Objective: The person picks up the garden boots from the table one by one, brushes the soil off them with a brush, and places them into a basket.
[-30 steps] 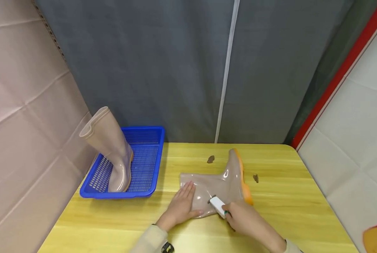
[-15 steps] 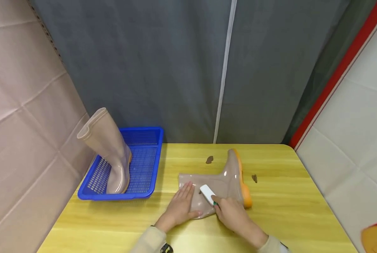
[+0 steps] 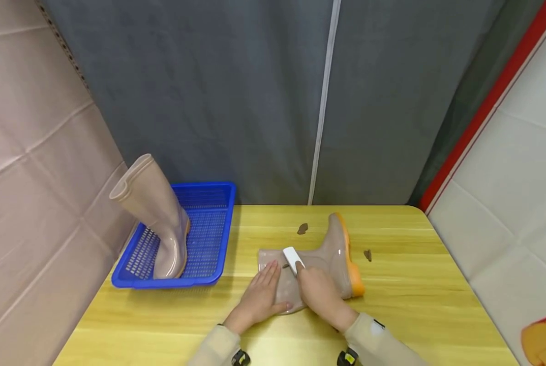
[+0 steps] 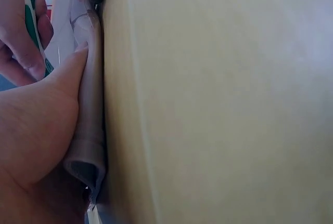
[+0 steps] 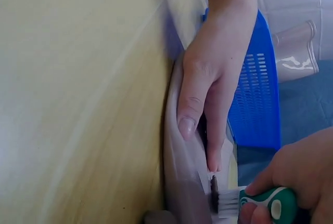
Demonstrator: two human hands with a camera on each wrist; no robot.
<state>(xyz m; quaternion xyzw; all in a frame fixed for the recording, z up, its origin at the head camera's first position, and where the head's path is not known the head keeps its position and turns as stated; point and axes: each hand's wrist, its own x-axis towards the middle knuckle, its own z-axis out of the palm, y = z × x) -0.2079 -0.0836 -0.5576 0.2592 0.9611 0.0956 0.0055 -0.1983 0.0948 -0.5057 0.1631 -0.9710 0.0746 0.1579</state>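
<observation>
1. A glossy beige-grey rubber boot (image 3: 321, 258) with an orange sole lies on its side on the yellow wood-grain table (image 3: 419, 310). Seen from the head, its open top faces 9 o'clock, its toe 12 and its sole 3. The left hand (image 3: 260, 294) presses flat on the shaft. A small dark brown patch (image 3: 285, 266) marks the shaft.
2. A green-and-white plastic brush (image 3: 293, 259) with white bristles, gripped by the right hand (image 3: 321, 292), points its head towards 11 o'clock over the shaft, bristles down, right beside the patch.
</observation>
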